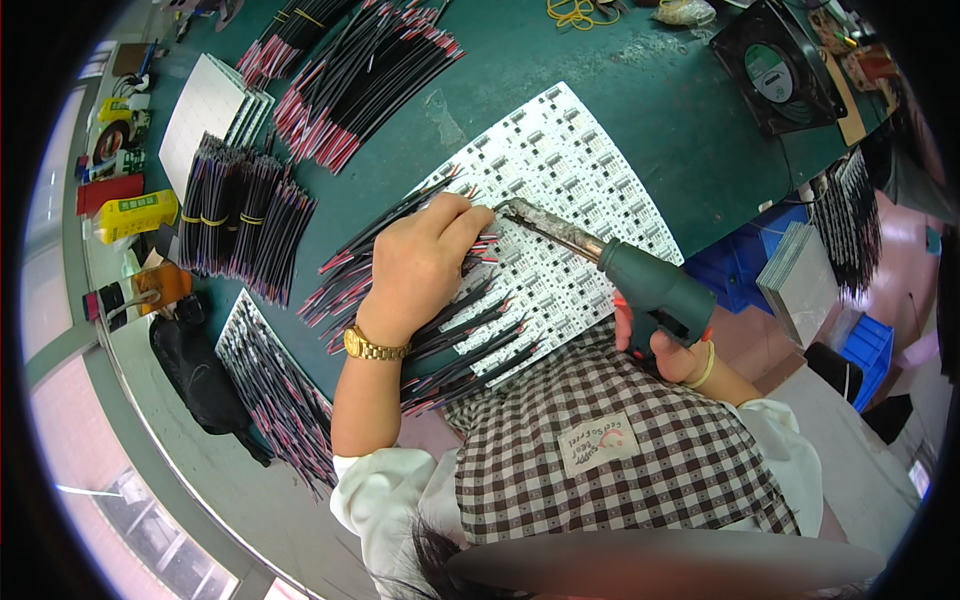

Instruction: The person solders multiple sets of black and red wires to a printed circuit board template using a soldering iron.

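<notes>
A large white circuit board panel with rows of small dark parts lies on the green table. Black wires with red ends are attached in rows along its left part. Over these wires, my left hand is closed in a pinch at the panel, on a black wire mostly hidden under the fingers. My right hand grips a dark green soldering gun by its handle. The gun's metal tip points left and down at the panel, close beside my left fingertips.
Bundles of black wires and a loose pile of wires lie to the left and back. Behind the wire bundles is a stack of white boards. A wired panel lies at left, a black fan at back right.
</notes>
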Available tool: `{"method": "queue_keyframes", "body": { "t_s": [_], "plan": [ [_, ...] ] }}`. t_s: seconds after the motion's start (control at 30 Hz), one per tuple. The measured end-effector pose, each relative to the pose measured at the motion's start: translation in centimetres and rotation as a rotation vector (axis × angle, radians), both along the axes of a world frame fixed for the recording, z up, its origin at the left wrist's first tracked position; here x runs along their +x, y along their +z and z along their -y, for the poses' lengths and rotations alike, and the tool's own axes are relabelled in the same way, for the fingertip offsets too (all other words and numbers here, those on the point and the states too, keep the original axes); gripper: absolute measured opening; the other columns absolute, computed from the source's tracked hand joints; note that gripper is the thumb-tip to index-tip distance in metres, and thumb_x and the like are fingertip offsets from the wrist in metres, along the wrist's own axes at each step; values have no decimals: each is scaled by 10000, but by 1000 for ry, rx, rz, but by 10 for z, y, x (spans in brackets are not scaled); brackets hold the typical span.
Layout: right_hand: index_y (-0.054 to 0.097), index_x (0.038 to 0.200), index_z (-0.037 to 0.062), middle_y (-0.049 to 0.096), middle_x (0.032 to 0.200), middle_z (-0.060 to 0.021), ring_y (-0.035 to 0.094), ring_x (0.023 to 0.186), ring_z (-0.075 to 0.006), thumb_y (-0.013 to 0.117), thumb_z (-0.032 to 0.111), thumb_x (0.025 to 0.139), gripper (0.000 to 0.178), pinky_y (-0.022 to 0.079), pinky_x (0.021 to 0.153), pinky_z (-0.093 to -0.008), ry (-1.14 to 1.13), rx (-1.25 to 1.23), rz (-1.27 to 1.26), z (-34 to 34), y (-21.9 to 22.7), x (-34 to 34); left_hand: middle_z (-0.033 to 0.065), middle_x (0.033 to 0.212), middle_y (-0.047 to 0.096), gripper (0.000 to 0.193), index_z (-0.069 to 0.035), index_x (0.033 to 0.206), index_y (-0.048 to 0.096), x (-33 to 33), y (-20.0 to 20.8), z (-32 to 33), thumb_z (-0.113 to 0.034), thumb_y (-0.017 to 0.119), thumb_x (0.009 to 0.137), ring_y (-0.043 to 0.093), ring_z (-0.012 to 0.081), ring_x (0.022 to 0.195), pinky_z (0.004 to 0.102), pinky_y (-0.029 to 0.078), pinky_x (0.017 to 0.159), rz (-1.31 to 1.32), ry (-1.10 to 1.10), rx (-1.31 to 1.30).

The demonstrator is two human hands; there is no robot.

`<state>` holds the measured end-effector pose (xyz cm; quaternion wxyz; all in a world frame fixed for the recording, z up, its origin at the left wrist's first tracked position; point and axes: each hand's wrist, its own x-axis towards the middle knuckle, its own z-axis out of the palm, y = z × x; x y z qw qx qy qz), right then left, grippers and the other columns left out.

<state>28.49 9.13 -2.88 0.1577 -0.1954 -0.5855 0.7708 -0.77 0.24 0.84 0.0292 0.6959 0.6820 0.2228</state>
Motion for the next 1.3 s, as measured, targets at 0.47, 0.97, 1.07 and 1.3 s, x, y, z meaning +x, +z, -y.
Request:
{"method": "queue_keyframes", "body": {
  "t_s": [0.47,0.97,1.07,1.3],
  "plan": [
    [465,1301,-7,578,833,-97,558,676,-155,563,516,891,671,453,615,-287,-17,115,-99,-1,-15,8,48,872,633,451,-109,925,668,-9,-3,-1,137,547,567,636,252,725,325,511,590,94,-31,-12],
    [457,1298,-21,580,824,-80,544,693,-157,595,445,886,637,443,622,-293,102,218,-20,-5,-12,9,53,823,608,431,-90,928,672,-6,-1,0,106,562,560,619,244,691,324,492,571,91,-34,14],
    [451,1301,-26,579,820,-77,543,694,-159,586,447,892,640,439,620,-293,90,245,13,-4,-12,9,21,793,570,376,-117,905,662,-5,-4,0,68,600,584,575,217,611,319,467,519,71,-34,56],
    [445,1297,-41,576,812,-86,546,701,-160,574,461,897,654,444,627,-295,93,249,0,-3,-14,8,37,728,508,359,-119,906,670,-7,-4,1,53,611,596,540,221,575,325,440,499,76,-42,59]
  ]
}}
